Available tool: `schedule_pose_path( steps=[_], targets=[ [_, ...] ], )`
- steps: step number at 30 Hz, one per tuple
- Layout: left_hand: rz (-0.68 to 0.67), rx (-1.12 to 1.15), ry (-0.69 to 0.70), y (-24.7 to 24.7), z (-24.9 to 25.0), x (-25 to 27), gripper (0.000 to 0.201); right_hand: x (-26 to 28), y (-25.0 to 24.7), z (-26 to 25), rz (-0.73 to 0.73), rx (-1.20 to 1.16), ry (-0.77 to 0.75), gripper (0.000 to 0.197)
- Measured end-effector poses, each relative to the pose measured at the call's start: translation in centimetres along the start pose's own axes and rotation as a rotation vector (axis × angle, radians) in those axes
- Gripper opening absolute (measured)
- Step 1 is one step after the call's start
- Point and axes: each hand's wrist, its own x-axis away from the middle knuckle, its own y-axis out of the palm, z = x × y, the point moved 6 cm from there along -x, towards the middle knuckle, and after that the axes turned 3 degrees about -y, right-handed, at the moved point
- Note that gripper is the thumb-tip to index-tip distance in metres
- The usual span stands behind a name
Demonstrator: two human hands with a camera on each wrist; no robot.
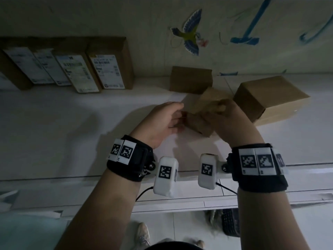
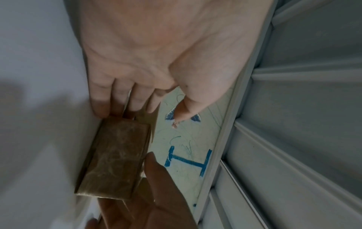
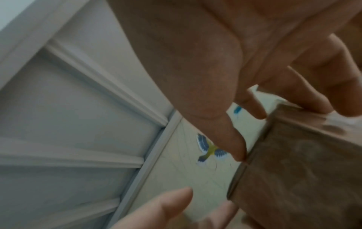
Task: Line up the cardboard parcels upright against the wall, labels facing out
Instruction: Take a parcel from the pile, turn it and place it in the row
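While four labelled parcels [image 1: 72, 67] already stand against the wall [image 1: 144, 20], both hands, left hand [image 1: 162, 121] and right hand [image 1: 228, 118], clamp opposite ends of a small parcel [image 1: 200, 112], tilted, probably hunting its label.

Matt brown cardboard parcel [image 1: 200, 112] wrapped in glossy clear tape; the counter [image 1: 72, 114] looks smooth, white and faintly shiny.

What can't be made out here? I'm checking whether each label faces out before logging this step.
- Held parcel: label side unseen; the left hand and right hand cover it in the head view, and both wrist views are blurred.
- Parcel by the wall and big parcel: only plain faces show.
- Lined-up parcels: label text too small; the leftmost is cut by the edge.
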Motion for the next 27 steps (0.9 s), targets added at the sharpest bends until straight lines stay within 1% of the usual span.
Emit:
schedule_pose_path(
  steps=[1,3,4,7,8,9,10,11,12,13,15,17,18,19,20,21,23,25,27],
  targets=[
    [0.017,-0.012,0.011,-0.3,0.1,0.1,0.027,-0.4,0.6,0.0,-0.061,-0.02,-0.033,0.046],
    [0.056,-0.039,0.037,-1.2,0.6,0.4,0.016,-0.6,1.5,-0.9,-0.147,0.041,-0.096,0.041],
    [0.074,-0.056,0.053,-1.6,0.8,0.6,0.016,-0.7,1.8,-1.3,-0.158,0.052,-0.104,0.041],
    [0.146,-0.155,0.127,-3.1,1.6,1.4,0.021,-0.5,2.6,-2.7,-0.168,-0.098,-0.161,0.031],
    [0.177,-0.161,0.161,-3.8,2.0,1.8,0.026,-0.6,2.9,-3.1,-0.158,-0.15,-0.192,0.032],
    [0.218,-0.157,0.184,-4.4,2.5,2.2,0.029,-0.7,3.2,-3.7,-0.153,-0.223,-0.226,0.034],
    [0.265,-0.143,0.198,-5.1,3.0,2.8,0.029,-0.6,3.4,-4.3,-0.145,-0.292,-0.252,0.038],
    [0.301,-0.131,0.205,-5.9,3.4,3.4,0.023,-0.4,3.8,-5.3,-0.144,-0.365,-0.278,0.041],
    [0.308,-0.124,0.207,-6.3,3.7,3.8,0.02,-0.2,4.0,-6.0,-0.151,-0.419,-0.306,0.044],
    [0.291,-0.121,0.207,-6.7,3.9,4.4,0.027,-0.1,4.6,-6.8,-0.165,-0.459,-0.345,0.048],
    [0.238,-0.129,0.225,-6.9,4.2,5.2,0.039,0.2,5.3,-8.1,-0.159,-0.473,-0.41,0.066],
    [0.235,-0.153,0.267,-7.2,4.5,6.2,0.039,0.3,6.4,-8.8,-0.165,-0.434,-0.436,0.083],
    [0.247,-0.158,0.292,-7.5,4.7,6.7,0.037,0.4,7.2,-9.3,-0.204,-0.419,-0.441,0.087],
    [0.251,-0.158,0.31,-7.7,4.9,6.9,0.036,0.7,7.9,-9.6,-0.253,-0.412,-0.444,0.087],
    [0.244,-0.149,0.32,-7.9,5.0,7.2,0.036,1.1,8.5,-10.0,-0.304,-0.396,-0.449,0.082],
    [0.233,-0.138,0.324,-8.4,5.1,7.4,0.036,1.5,9.1,-10.3,-0.342,-0.374,-0.468,0.073],
    [0.213,-0.125,0.34,-9.4,5.3,7.7,0.035,2.1,9.8,-11.1,-0.363,-0.339,-0.532,0.054],
    [0.244,-0.112,0.378,-10.6,5.6,8.1,0.034,2.6,10.1,-11.6,-0.365,-0.317,-0.572,0.048],
    [0.297,-0.086,0.413,-12.0,5.8,8.3,0.032,2.8,10.6,-11.9,-0.36,-0.316,-0.559,0.048]
  ],
)
